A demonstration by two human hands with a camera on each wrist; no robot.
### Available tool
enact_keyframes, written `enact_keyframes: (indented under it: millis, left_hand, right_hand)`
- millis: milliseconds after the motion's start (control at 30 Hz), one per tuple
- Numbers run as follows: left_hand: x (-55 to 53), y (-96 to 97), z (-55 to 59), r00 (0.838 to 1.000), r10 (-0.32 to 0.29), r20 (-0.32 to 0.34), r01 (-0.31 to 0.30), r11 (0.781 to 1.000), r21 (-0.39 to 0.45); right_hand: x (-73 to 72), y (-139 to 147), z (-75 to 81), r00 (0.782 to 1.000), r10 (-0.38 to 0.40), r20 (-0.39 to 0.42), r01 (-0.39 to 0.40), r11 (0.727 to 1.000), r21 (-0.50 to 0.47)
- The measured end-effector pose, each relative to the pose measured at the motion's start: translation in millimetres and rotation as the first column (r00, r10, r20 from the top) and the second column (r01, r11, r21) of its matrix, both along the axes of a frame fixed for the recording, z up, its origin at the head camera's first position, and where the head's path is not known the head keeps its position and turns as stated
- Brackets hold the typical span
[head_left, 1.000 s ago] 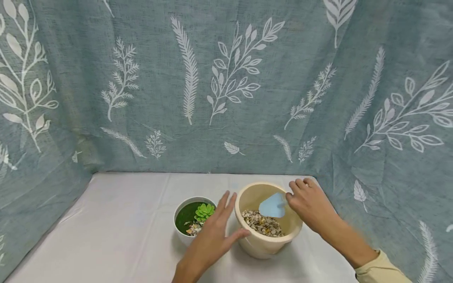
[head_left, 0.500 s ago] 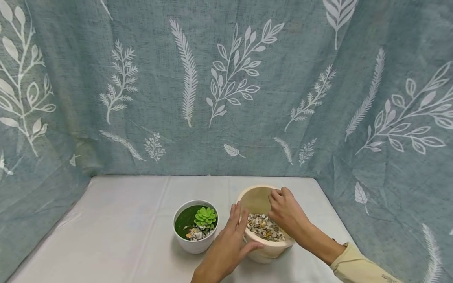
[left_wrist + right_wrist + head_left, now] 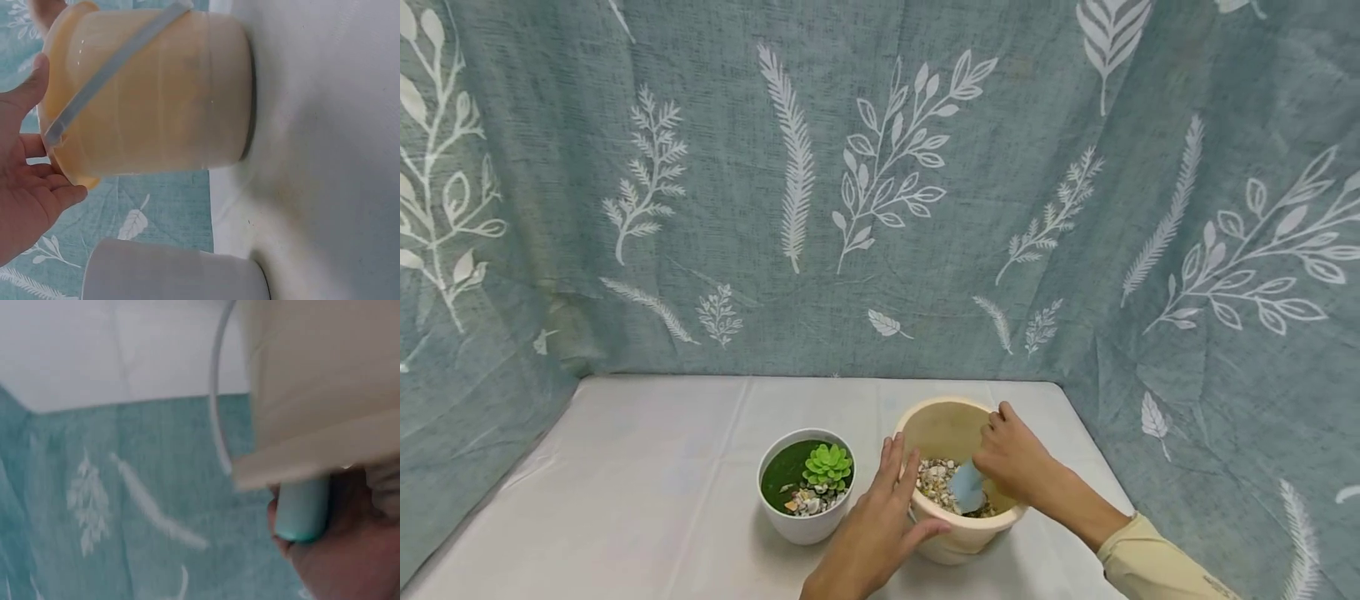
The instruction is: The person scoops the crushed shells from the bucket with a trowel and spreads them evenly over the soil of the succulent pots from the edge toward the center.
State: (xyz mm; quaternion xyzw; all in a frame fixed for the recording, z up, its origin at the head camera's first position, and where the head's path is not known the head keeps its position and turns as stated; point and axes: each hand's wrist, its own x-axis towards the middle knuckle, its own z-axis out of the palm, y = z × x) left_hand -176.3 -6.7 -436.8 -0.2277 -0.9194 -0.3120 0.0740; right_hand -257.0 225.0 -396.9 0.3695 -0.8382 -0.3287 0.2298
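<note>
A cream plastic bucket [image 3: 953, 547] holds a layer of small mixed stones [image 3: 934, 482]. My right hand [image 3: 1011, 454] grips a small light-blue hand shovel [image 3: 967, 487] inside it, the blade down in the stones. In the right wrist view the rounded end of the shovel's handle [image 3: 303, 512] sticks out of the fist, below the rim. My left hand [image 3: 878, 527] rests against the bucket's left side, fingers extended along the rim and thumb at the front. The left wrist view shows the bucket's grey carrying handle [image 3: 119, 62] hanging slantwise across its wall.
Left of the bucket stands a white pot [image 3: 805, 528] with a green surface, a bright green succulent [image 3: 829, 467] and a few stones. A white cloth [image 3: 647, 500] covers the table. Blue-green leaf-patterned curtains [image 3: 737, 208] enclose the back and sides.
The shovel has gone from above the bucket down into the stones with my right hand. My left hand has moved right, onto the bucket's rim.
</note>
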Motion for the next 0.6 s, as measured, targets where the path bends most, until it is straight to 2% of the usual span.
enact_keyframes:
  millis: [67,133,300,600]
  left_hand:
    - [0.8,-1.6,-0.8,1.000,0.000,0.006,0.000,1.000,0.002]
    - [1.3,-2.7,-1.7,1.000,-0.002,0.007,0.002,1.000,0.006]
    - [1.0,-3.0,-3.4,1.000,-0.005,-0.007,0.005,1.000,0.023]
    - [-0.7,0.1,-2.3,0.999,-0.004,-0.034,0.005,1.000,0.021]
  right_hand:
    - [-1.1,-1.6,-6.3,0.999,0.017,0.042,-0.015,0.998,-0.062]
    - [-1.1,-4.4,-11.3,0.994,0.004,0.105,0.009,0.992,-0.126]
    - [2.2,-7.1,-16.2,0.970,-0.004,0.241,0.079,0.949,-0.304]
    - [7.2,1.4,-5.7,0.944,-0.030,0.330,0.188,0.870,-0.457]
